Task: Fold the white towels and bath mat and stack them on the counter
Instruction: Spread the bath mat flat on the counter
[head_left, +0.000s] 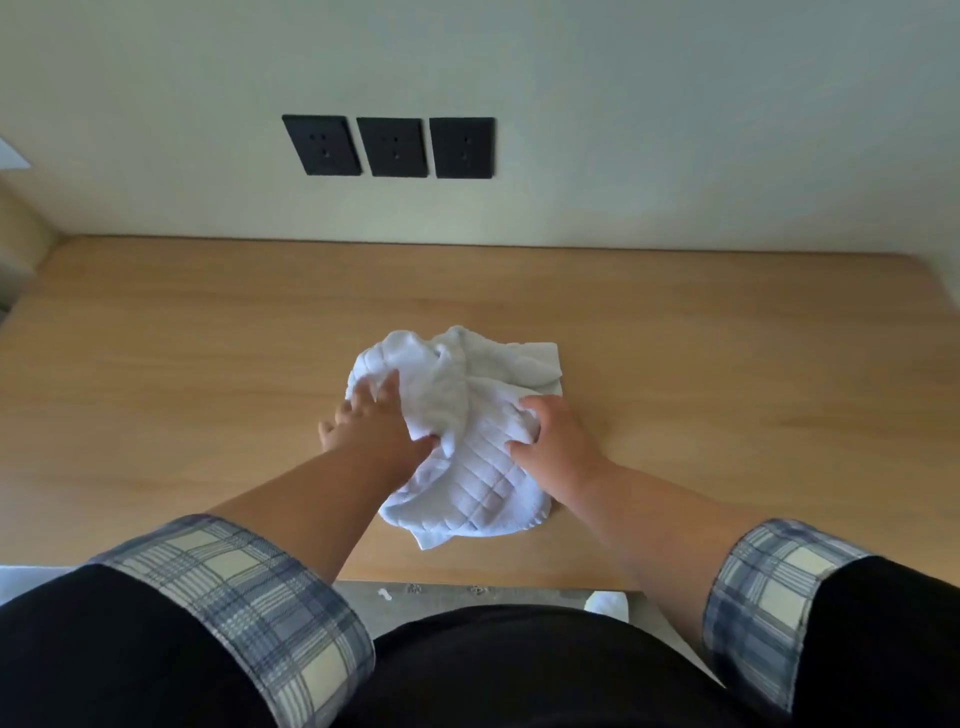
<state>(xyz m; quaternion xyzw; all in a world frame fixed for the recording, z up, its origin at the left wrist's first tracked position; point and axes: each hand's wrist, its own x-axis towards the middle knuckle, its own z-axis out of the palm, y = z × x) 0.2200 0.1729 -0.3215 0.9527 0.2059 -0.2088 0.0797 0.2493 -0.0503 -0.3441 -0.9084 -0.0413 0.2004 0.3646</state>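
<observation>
Crumpled white terry towel (467, 415) with a stitched grid pattern sits mid light-wood bench (727, 364), heaped, not folded. Both hands are on it. Left hand (374, 421): fingers spread and fairly straight, laid over the towel's left side, thumb pressed into a fold. Right hand (556, 431): fingers curled, bunching the cloth at its right edge. Black sleeves with blue-and-cream plaid cuffs (249, 587). Three black square wall sockets (395, 147) on the pale wall behind the bench.
</observation>
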